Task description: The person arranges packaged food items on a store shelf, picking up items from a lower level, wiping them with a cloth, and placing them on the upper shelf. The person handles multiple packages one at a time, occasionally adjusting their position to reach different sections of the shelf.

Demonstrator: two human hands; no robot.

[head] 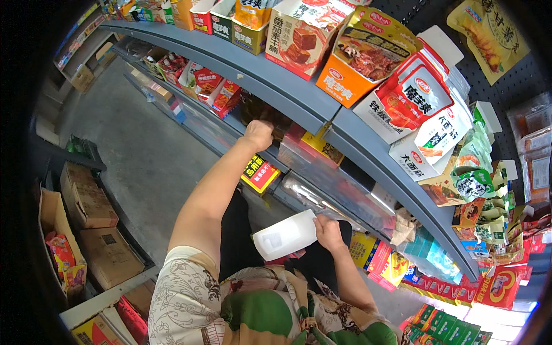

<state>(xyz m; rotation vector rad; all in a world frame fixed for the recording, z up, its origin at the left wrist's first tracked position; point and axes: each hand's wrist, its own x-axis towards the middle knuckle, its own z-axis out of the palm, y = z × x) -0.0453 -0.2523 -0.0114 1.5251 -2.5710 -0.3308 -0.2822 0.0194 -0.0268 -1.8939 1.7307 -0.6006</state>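
My right hand grips the right end of a white open-topped box, which is tilted above my lap. Inside the box only a greyish square patch shows. My left hand reaches to the lower shelf, curled, just under the edge of the upper shelf. Its fingertips are turned away, so whether they hold anything is hidden. Dark packs lie in shadow right behind that hand. To its left stands a red snack box; to its right is a clear plastic-fronted section with a yellow pack.
Snack boxes line the upper shelf, among them an orange box and a white box. A yellow-and-red printed box sits below my left hand. Cardboard cartons stand at the left by the grey floor.
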